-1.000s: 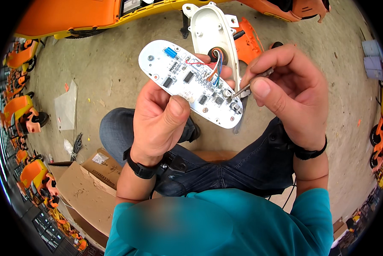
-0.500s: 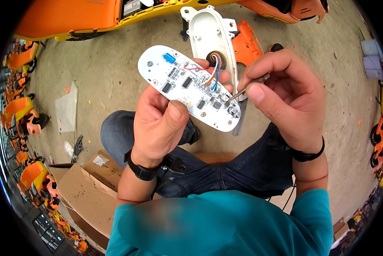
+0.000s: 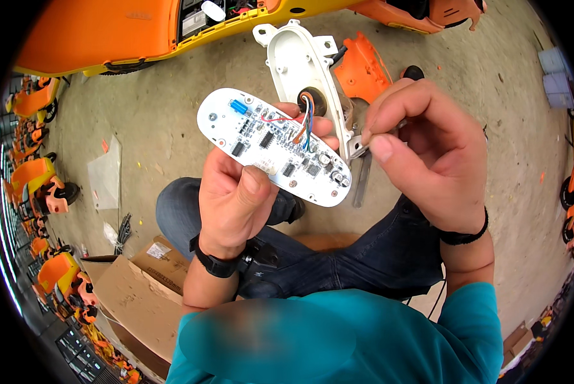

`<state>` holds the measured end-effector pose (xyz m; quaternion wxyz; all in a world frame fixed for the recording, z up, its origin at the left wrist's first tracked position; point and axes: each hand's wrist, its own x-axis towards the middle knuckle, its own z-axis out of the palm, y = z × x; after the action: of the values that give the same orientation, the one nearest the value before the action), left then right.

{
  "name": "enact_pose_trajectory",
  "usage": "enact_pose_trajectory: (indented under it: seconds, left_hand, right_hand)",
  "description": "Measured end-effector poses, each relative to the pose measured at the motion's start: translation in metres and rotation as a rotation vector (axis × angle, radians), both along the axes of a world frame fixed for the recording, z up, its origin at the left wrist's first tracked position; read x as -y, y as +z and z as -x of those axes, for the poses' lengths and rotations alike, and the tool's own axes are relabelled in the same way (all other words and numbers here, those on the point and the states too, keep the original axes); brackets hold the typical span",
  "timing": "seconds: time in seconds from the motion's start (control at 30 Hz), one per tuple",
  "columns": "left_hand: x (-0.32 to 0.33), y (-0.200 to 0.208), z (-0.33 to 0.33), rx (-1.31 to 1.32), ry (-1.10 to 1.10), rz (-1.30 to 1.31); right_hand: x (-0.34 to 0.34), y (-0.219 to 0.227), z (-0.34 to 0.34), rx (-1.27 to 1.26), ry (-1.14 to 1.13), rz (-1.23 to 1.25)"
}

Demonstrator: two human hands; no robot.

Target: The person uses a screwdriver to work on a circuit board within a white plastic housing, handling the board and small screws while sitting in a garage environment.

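My left hand (image 3: 234, 198) holds a long, rounded white circuit board (image 3: 277, 153), thumb on its near edge and fingers beneath. The board is tilted, with small chips and a blue component showing. Thin coloured wires (image 3: 309, 115) run from the board into a round opening in the white plastic housing (image 3: 293, 54) behind it. To the right, my right hand (image 3: 428, 153) pinches a thin metal tool (image 3: 362, 151) between thumb and forefinger. Little of the tool shows past the fingers, and its tip is apart from the board.
An orange and yellow vehicle body (image 3: 108, 32) spans the far side. Beside the housing lies an orange plastic panel (image 3: 362, 67). An opened cardboard box (image 3: 133, 297) stands at my left, near a clear plastic sheet (image 3: 104, 173). Small orange vehicles (image 3: 56, 275) line the left.
My right hand has drawn the tool tip back from the board's right end. The board in my left hand has shifted slightly left and nearer to me.
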<state>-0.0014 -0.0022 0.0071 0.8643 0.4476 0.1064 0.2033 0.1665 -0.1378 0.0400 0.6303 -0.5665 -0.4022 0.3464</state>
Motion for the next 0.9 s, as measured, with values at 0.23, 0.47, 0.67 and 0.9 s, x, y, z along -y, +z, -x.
enact_pose_trajectory:
  seconds: [0.23, 0.47, 0.67, 0.9]
  left_hand:
    - [-0.002, 0.001, 0.002, -0.011, -0.031, 0.084]
    - [0.004, 0.013, 0.007, -0.104, 0.017, 0.136]
    - [0.004, 0.017, 0.01, -0.125, -0.006, 0.184]
    - [-0.007, -0.004, -0.002, -0.009, 0.044, 0.051]
  right_hand:
    - [-0.002, 0.01, 0.002, -0.147, -0.171, 0.017]
    - [0.005, 0.012, -0.008, -0.204, -0.141, -0.032]
    - [0.001, 0.01, -0.007, -0.234, -0.182, -0.072]
    - [-0.008, 0.002, -0.012, -0.244, -0.183, 0.021]
